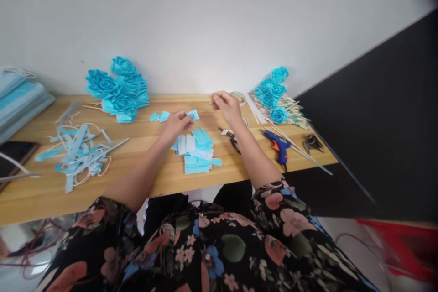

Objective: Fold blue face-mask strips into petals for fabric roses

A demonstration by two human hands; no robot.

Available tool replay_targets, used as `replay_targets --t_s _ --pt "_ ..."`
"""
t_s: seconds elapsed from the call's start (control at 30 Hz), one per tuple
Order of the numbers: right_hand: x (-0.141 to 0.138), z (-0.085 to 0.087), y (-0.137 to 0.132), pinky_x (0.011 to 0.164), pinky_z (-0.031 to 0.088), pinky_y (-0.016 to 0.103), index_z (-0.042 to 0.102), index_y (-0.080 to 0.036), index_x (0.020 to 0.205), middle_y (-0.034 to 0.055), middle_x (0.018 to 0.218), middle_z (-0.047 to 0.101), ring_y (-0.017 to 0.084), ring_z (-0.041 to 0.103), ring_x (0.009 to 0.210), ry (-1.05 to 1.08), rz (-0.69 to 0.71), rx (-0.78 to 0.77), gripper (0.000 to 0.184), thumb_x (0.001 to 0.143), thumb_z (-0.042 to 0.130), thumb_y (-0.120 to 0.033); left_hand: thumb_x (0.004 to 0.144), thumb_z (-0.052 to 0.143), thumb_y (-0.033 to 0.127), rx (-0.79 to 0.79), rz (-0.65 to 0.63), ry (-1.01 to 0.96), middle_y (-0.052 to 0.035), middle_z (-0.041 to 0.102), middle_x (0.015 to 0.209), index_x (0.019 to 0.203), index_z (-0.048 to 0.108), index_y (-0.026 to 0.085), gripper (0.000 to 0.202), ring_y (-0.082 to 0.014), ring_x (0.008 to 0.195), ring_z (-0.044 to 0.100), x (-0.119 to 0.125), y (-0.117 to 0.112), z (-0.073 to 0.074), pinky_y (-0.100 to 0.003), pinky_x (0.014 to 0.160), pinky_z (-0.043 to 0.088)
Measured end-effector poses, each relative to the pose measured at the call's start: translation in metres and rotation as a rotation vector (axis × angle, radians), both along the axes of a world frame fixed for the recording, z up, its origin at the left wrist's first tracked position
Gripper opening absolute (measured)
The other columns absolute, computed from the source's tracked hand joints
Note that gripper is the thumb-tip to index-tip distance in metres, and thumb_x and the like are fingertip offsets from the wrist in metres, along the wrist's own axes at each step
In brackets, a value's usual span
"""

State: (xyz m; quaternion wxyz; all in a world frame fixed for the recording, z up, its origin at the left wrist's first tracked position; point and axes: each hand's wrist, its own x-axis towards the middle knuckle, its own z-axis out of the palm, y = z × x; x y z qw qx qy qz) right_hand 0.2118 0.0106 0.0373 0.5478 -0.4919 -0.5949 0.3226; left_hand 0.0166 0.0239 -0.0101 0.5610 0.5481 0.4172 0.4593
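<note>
Between the thumb and fingers of my left hand is a small light-blue piece of mask fabric. My right hand is raised to the right of it with the fingers pinched together; whatever they hold, if anything, is too small to make out. Two cut blue petals lie just left of my left hand. Below both hands sits a loose pile of cut blue and white mask pieces. Black-handled scissors rest on the table, partly behind my right forearm.
Blue fabric flowers stand in a large bunch at back left and a smaller bunch at back right. A blue glue gun and thin sticks lie right. Mask scraps with straps, stacked masks and a phone occupy the left.
</note>
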Motion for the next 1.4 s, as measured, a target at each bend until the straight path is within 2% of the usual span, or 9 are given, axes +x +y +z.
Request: replay_targets --t_s 0.1,0.2,0.27,0.4,0.47,0.57,0.67,1.0,1.4 --pt "0.015 0.032 -0.01 0.065 0.045 0.022 0.067 -0.019 0.095 -0.0011 0.078 0.063 0.008 0.055 0.065 -0.05 -0.042 0.023 0.028 0.09 0.055 -0.044 0.069 0.072 0.035 -0.011 0.039 -0.012 0.001 0.062 0.057 0.065 0.059 0.016 0.023 -0.0086 0.049 0.052 0.0 0.003 0.0 -0.021 0.05 0.04" --pt "0.029 0.046 -0.027 0.066 0.045 0.024 0.069 -0.018 0.093 -0.0004 0.077 0.065 0.009 0.057 0.067 -0.179 -0.034 0.024 0.025 0.09 0.056 -0.04 0.071 0.068 0.03 -0.01 0.06 -0.012 0.001 0.061 0.057 0.064 0.057 0.016 0.019 -0.0081 0.049 0.052 -0.001 0.004 0.003 -0.02 0.05 0.04" --pt "0.038 0.039 -0.041 0.068 0.046 0.026 0.07 -0.018 0.091 0.0008 0.078 0.068 0.012 0.06 0.068 -0.306 -0.041 0.012 0.022 0.09 0.057 -0.035 0.072 0.067 0.029 -0.004 0.063 -0.013 0.0008 0.061 0.057 0.064 0.057 0.016 0.018 -0.008 0.049 0.052 -0.001 0.003 0.005 -0.02 0.05 0.04" --pt "0.052 0.008 -0.069 0.075 0.043 0.029 0.072 -0.018 0.091 0.005 0.091 0.073 0.018 0.064 0.082 -0.769 -0.077 -0.085 0.016 0.089 0.058 -0.026 0.074 0.066 0.028 0.022 0.06 -0.019 0.0005 0.06 0.057 0.064 0.058 0.016 0.017 -0.0081 0.049 0.052 0.001 0.0 0.006 -0.02 0.05 0.04" --pt "0.053 -0.007 -0.081 0.074 0.041 0.029 0.073 -0.018 0.092 0.0075 0.094 0.073 0.02 0.064 0.085 -1.017 -0.081 -0.143 0.021 0.092 0.055 -0.028 0.074 0.066 0.029 0.03 0.053 -0.014 0.0004 0.06 0.057 0.063 0.058 0.016 0.018 -0.0081 0.049 0.052 0.002 -0.001 0.006 -0.02 0.05 0.04" --pt "0.049 -0.019 -0.094 0.076 0.04 0.029 0.072 -0.02 0.103 0.0093 0.101 0.072 0.022 0.064 0.091 -1.189 -0.097 -0.174 0.024 0.095 0.052 -0.031 0.074 0.067 0.029 0.022 0.044 -0.008 0.0008 0.06 0.056 0.063 0.056 0.017 0.02 -0.008 0.048 0.051 0.004 -0.002 0.006 -0.02 0.049 0.04" --pt "0.041 -0.023 -0.097 0.077 0.04 0.029 0.07 -0.019 0.11 0.0102 0.104 0.071 0.022 0.063 0.096 -1.266 -0.102 -0.172 0.026 0.096 0.051 -0.03 0.074 0.066 0.027 0.023 0.041 -0.01 0.001 0.06 0.056 0.063 0.056 0.017 0.019 -0.0081 0.048 0.052 0.004 -0.001 0.006 -0.02 0.049 0.04" --pt "0.024 -0.03 -0.098 0.069 0.037 0.033 0.069 -0.016 0.109 0.0144 0.108 0.07 0.025 0.062 0.099 -1.438 -0.219 -0.225 0.032 0.1 0.039 -0.025 0.075 0.065 0.025 0.013 0.045 -0.025 0.0007 0.061 0.058 0.065 0.058 0.016 0.016 -0.008 0.049 0.053 0.001 -0.003 0.009 -0.02 0.05 0.041" --pt "0.029 -0.034 -0.098 0.065 0.031 0.032 0.07 -0.018 0.107 0.0127 0.107 0.072 0.023 0.062 0.098 -1.437 -0.224 -0.2 0.037 0.103 0.036 -0.029 0.075 0.065 0.024 0.008 0.044 -0.026 0.0006 0.061 0.056 0.062 0.057 0.016 0.017 -0.0083 0.048 0.052 0.001 -0.001 0.006 -0.021 0.05 0.041"
